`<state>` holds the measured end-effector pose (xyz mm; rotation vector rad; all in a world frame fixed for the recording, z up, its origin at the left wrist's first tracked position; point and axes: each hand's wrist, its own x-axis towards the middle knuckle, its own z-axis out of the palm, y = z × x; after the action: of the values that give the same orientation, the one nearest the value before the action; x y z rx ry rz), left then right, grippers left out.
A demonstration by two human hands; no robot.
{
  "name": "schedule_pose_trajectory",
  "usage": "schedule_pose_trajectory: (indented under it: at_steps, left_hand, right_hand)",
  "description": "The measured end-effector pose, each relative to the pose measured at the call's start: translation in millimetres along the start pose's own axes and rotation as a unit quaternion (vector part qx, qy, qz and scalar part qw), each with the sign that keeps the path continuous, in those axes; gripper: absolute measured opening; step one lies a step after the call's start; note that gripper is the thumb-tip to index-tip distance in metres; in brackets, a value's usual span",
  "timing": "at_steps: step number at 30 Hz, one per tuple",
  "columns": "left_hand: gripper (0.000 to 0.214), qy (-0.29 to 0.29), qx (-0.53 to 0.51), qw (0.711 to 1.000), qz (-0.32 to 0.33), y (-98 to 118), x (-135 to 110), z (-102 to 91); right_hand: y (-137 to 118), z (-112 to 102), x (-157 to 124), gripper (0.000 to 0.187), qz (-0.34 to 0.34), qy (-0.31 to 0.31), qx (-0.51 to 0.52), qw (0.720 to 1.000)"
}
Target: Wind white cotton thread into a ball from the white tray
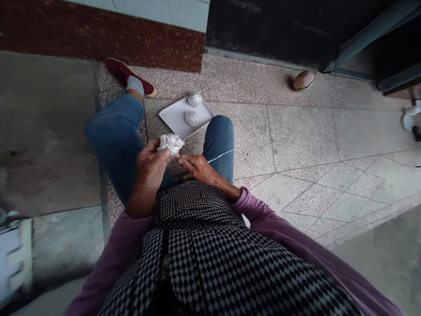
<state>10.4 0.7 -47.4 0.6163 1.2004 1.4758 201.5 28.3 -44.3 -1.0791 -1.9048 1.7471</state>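
Note:
My left hand (151,169) is wrapped round a ball of shiny white twine (171,144), held above my lap. Just to the right, my right hand (199,168) is closed in a pinch, its fingertips close to the ball. A white strand (221,156) crosses my right knee and runs up to the right hand, which appears to grip it; the part inside the fingers is hidden. Beyond my hands, a shallow white tray (174,113) rests on the floor. Two more wound white balls lie in it, one farther (195,100) and one nearer (192,117).
My knees, in blue jeans, stand either side of my hands. Speckled floor tiles (302,131) stretch to the right. A beige rounded object (304,80) sits by the dark doorway. Along the back runs a reddish-brown wall base (98,35).

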Motion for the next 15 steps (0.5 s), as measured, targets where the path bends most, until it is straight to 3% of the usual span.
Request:
schedule_pose_trajectory:
  at_steps: [3, 6, 11, 15]
  left_hand:
    - [0.05, 0.034, 0.067, 0.997, 0.02, -3.3, 1.2, -5.3]
    - [0.05, 0.016, 0.137, 0.99, 0.006, -0.9, -3.1, -6.2]
    - [0.045, -0.105, 0.162, 0.979, -0.059, 14.7, -19.5, -2.8]
    - [0.043, -0.111, 0.058, 0.99, -0.072, 15.1, -21.7, -2.4]
  right_hand:
    - [-11.3, 1.2, -20.0, 0.047, -0.016, -0.028, -0.032, 0.999]
    - [-23.4, -19.4, -23.6, 0.052, -0.043, -0.016, -0.05, 0.998]
    - [-25.5, -65.5, 9.1, 0.071, -0.111, 0.054, -0.035, 0.992]
    - [-8.0, -63.9, 34.7, 0.083, -0.093, 0.076, 0.033, 0.992]
